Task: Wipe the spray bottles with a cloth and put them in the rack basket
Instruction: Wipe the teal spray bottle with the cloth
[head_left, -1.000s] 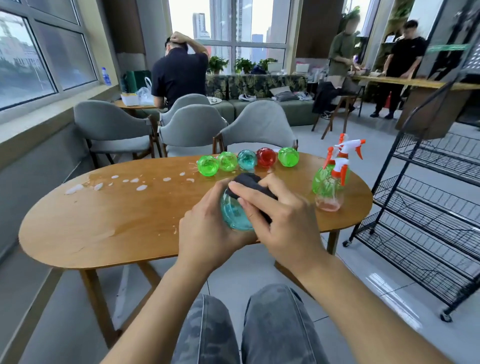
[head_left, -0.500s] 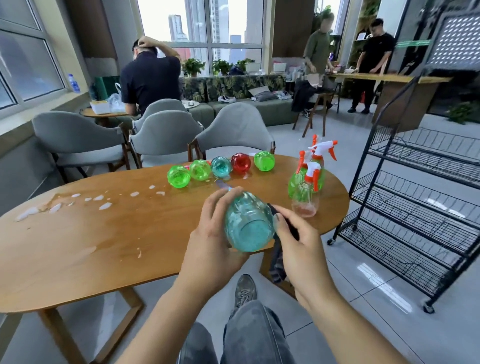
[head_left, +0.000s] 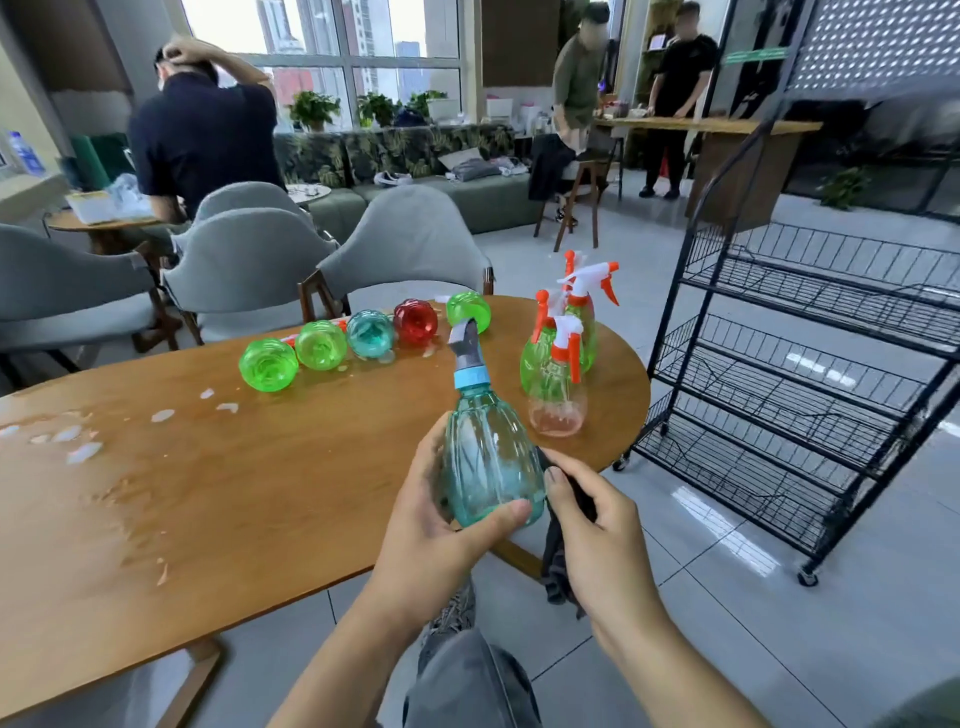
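Note:
My left hand (head_left: 434, 525) grips the base of a teal spray bottle (head_left: 485, 457), held upright with its grey and blue nozzle pointing up. My right hand (head_left: 597, 525) holds a dark cloth (head_left: 558, 561) that hangs down beside the bottle's lower right side. Several bottles lie in a row on the wooden table (head_left: 234, 493), among them a green bottle (head_left: 267, 364) and a red bottle (head_left: 414, 322). Green bottles with orange and white triggers (head_left: 558, 358) stand upright near the table's right end. The black wire rack (head_left: 810, 374) stands to the right on the floor.
White wet patches (head_left: 78, 441) spot the left part of the table. Grey chairs (head_left: 249, 265) line its far side. One person sits at a small table at the back left, and two people stand at a counter at the back right. My knee (head_left: 467, 675) is below.
The teal bottle has turned from lying bottom-toward-me to upright. The cloth has come off the bottle's top and now hangs from my right hand. The view has shifted right, toward the rack.

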